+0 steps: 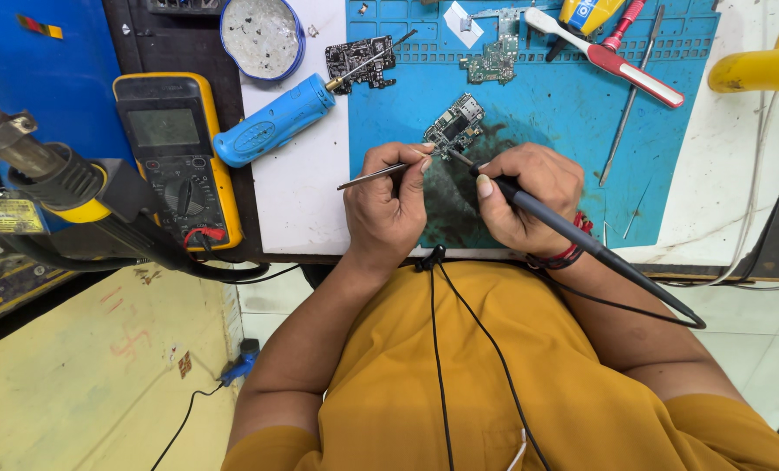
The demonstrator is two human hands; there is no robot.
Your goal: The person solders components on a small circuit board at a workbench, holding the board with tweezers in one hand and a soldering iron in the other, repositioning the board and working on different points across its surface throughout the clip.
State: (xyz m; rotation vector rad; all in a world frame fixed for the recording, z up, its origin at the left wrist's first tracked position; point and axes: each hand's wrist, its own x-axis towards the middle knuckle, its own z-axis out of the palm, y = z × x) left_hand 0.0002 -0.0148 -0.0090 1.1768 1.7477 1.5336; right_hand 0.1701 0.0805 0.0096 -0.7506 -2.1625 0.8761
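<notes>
Far out to the left of both hands, a hot-air nozzle juts over the yellow multimeter, and a blue handheld tool lies on the worktop just up and left of the left hand. That hand is closed in a pinch on slim tweezers, whose tips reach toward the small circuit board lying on the blue mat just above the knuckles. The right hand is wrapped like a pen grip around a black soldering iron, its tip meeting the board's lower edge beside the tweezers. The two tips sit very close together, so a slip of either hand could likely bridge neighbouring pads or knock a tiny part loose; dwelling too long could scorch the board. The iron's cable trails across the right forearm and could tug the tip off line. Up and right of the right hand, a red-and-white brush and a thin metal pick lie well apart.
</notes>
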